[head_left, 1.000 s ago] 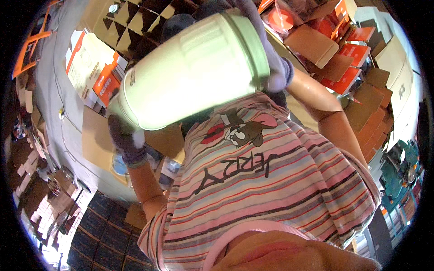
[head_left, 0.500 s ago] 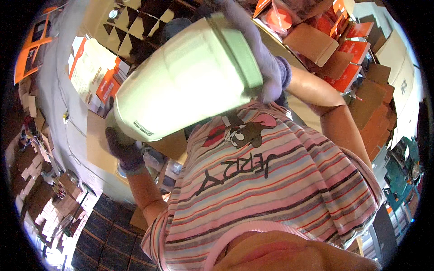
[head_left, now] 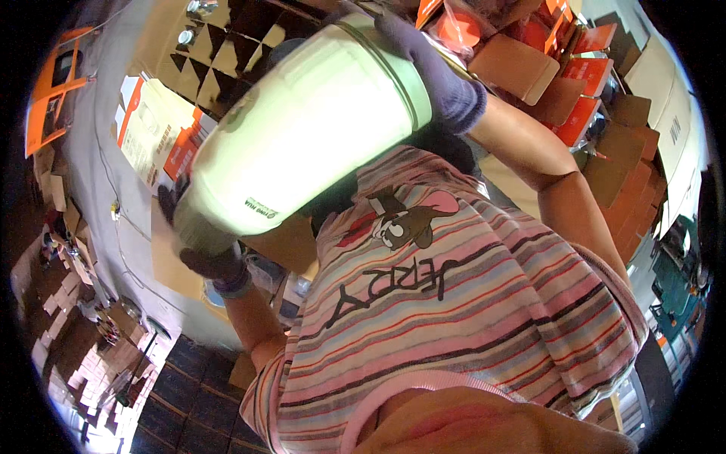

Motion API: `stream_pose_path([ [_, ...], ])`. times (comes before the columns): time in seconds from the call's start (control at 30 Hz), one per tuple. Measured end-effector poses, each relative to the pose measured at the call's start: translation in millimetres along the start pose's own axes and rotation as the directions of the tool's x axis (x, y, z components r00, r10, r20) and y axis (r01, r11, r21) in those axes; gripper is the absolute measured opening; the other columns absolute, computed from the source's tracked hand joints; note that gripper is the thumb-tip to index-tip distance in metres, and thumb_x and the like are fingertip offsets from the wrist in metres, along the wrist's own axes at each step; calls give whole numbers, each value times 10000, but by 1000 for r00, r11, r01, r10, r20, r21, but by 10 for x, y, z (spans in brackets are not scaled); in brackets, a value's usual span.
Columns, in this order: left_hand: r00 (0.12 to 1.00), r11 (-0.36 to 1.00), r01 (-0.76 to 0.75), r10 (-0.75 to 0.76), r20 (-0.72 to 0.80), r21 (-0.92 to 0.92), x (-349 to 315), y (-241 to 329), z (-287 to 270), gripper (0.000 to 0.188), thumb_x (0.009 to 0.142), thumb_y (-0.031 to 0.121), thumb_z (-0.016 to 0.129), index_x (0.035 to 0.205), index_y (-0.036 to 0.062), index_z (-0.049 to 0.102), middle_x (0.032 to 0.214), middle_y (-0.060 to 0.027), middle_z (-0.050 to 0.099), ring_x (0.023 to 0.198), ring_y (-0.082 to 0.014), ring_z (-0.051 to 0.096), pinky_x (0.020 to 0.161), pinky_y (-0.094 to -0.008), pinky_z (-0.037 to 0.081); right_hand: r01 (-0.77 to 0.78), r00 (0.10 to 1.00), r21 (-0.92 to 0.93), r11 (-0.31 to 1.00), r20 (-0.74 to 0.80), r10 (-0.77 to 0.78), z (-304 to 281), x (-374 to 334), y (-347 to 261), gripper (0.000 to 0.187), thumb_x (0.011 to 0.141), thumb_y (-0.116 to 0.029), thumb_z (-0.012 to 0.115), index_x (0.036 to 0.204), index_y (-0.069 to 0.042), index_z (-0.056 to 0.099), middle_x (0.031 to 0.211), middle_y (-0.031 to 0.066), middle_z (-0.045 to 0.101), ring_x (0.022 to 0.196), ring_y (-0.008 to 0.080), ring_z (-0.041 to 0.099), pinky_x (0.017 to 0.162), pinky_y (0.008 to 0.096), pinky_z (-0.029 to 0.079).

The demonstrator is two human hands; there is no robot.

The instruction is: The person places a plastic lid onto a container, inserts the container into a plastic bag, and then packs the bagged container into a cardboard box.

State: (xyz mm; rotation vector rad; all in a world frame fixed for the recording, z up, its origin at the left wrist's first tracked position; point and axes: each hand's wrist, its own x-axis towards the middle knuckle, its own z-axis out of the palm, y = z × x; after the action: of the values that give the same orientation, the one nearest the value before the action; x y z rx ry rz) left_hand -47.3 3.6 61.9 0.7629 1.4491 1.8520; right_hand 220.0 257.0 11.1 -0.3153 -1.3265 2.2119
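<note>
A large, pale green canister (head_left: 295, 129) is held tilted in front of my chest, its banded, wider end up to the right. It has smooth rounded walls with a small dark print near its lower edge. My left hand (head_left: 208, 242), in a dark knitted glove, wraps the narrower lower-left end. At the upper right, my gloved right hand (head_left: 435, 72) grips the wide end, with its palm near the green rim band (head_left: 389, 72). The canister hides some of the fingers on both hands.
Beyond the canister is a carton with cardboard dividers (head_left: 234, 49). A white and orange box (head_left: 155, 125) stands at the left by a grey wall (head_left: 98, 151). Opened brown boxes (head_left: 518, 68) with orange items lie at the upper right. Dark stacked crates (head_left: 185, 386) are at the lower left.
The canister has turned a little in my hands, and its small print has shifted right. My right hand has moved slightly up along the wide end, uncovering more of the rim band.
</note>
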Motion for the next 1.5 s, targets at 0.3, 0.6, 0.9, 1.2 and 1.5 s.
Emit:
stream_pose_path([
  [0.3,990,945,-49,90,-112,324,-61,30,39,638,896,392,557,1338,-45,412,1317,-205,508,1190,-320,512,1040,-441,390,286,948,-135,949,-103,-300,190,-257,131,728,894,-214,526,1514,-85,167,1382,164,472,1216,254,519,1040,364,412],
  [0.6,996,973,-66,78,-47,220,97,312,349,983,788,587,634,1478,30,211,1430,-222,393,1295,-361,425,1093,-487,354,-62,984,738,672,-66,163,147,-283,-2,666,909,-327,493,1493,-93,275,1272,110,570,1137,225,576,1023,359,437],
  [0.9,954,651,-261,287,87,713,89,65,24,581,779,166,742,1271,-37,511,1313,-205,540,1176,-333,547,1041,-456,401,381,912,-147,913,-102,-397,164,-163,109,721,905,-417,514,1475,-43,277,1364,164,467,1235,276,487,1052,413,391],
  [1.2,988,933,117,-75,-134,341,217,203,-119,650,846,302,607,1371,-12,386,1390,-169,462,1251,-306,476,1072,-450,364,362,931,174,916,-17,-365,-31,-109,234,637,926,-347,540,1445,-27,354,1377,145,495,1225,233,518,1059,381,399],
  [1.5,979,729,-188,197,61,658,125,221,287,905,860,603,517,1454,-18,237,1451,-184,354,1314,-308,395,1094,-452,336,119,991,-25,993,-55,-120,-316,53,387,596,886,-173,550,1422,-34,332,1243,109,574,1078,171,592,933,321,486],
])
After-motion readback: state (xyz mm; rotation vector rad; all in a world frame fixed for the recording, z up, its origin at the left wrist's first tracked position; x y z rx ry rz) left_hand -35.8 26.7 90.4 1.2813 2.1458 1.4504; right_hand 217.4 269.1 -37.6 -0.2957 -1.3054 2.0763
